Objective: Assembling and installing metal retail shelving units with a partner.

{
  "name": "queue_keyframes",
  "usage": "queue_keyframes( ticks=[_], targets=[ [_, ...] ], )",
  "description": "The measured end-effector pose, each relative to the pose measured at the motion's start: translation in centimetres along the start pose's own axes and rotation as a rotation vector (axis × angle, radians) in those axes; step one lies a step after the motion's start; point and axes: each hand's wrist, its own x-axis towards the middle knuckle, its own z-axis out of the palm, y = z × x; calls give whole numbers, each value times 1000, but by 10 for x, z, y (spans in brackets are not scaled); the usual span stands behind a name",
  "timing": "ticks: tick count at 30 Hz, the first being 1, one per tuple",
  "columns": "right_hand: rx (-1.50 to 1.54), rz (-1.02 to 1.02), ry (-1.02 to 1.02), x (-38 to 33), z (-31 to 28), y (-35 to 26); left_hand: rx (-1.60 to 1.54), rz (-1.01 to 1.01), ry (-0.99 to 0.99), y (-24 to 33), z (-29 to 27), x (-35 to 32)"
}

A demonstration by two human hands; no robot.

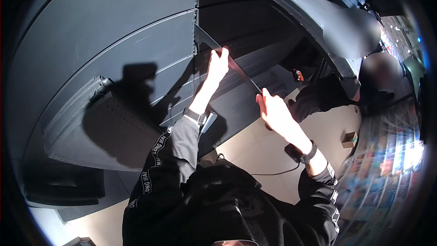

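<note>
A long, thin dark strip [240, 71] runs slantwise from the edge of a large grey panel [136, 13] down to the right. My left hand [218, 66] is closed on its upper part, with thumb and finger pinching the edge. Lower down, my right hand [274, 111] pinches the strip's near end. The far end of the strip meets the panel's vertical edge; whether it is attached there I cannot tell. Behind the strip lies a dark recess [241, 23] with lighter ridged surfaces below it.
A curved grey panel [314, 11] stands open at the upper right, with other people beside it. A protruding grey part [109, 132] sits at the left. A small cardboard box [349, 139] and a black cable [277, 173] lie on the pale floor.
</note>
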Motion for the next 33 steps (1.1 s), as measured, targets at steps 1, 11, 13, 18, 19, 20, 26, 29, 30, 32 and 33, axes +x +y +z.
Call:
queue_keyframes(
  ticks=[1,11,13,18,19,20,26,29,30,32,33],
  targets=[
    [-27,-40,37,1,0,3,-64,-35,2,-6,3,2],
    [-72,51,65,-5,-2,7,-239,-232,-97,10,-5,4],
    [32,82,58,-15,-7,0,-265,-273,-97,25,-8,-3],
    [135,161,199,-33,4,-32,-323,-249,-87,36,-13,-25],
    [129,174,245,-34,10,-36,-284,-229,-80,35,-12,-33],
    [139,159,277,-38,17,-39,-334,-143,-149,33,-14,-43],
    [493,467,204,-168,44,-40,-338,168,-328,6,-17,-136],
    [595,480,130,-262,61,-25,-469,-38,-504,-15,-18,-190],
    [628,586,26,-298,63,-17,-417,-12,-578,-24,-16,-209],
    [777,729,-46,-370,61,0,-174,-359,-434,-42,-2,-265],
    [787,711,44,-399,63,9,-177,-357,-495,-50,6,-290]
  ],
)
